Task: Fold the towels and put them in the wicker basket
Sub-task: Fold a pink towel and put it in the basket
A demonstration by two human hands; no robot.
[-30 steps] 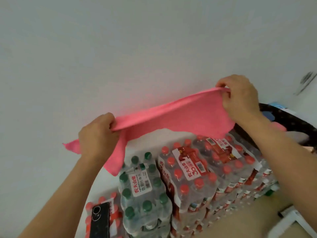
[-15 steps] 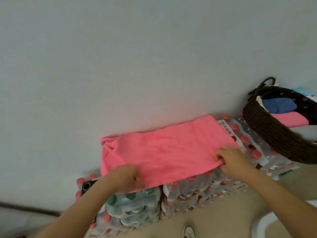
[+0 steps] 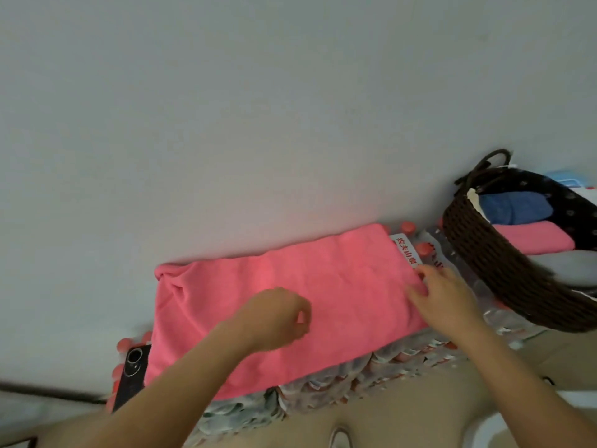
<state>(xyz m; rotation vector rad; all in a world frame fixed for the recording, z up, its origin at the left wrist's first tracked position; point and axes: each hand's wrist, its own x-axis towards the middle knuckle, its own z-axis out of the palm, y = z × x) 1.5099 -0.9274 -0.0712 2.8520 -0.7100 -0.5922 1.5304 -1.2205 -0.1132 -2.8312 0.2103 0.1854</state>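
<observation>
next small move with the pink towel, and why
Probably pinch its right end with the right hand and fold it to the left end. The pink towel lies flat and long on the bottle packs, that hand touches the right end, and the towels in the wicker basket are folded smaller.

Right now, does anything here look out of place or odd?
The pink towel is spread over packs of bottled water instead of a table, with its far left corner bunched up. A black phone lies on the packs beside its left edge.

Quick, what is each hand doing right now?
Left hand: open, loosely curled, holding nothing.
Right hand: open, fingers resting on the towel edge.
</observation>
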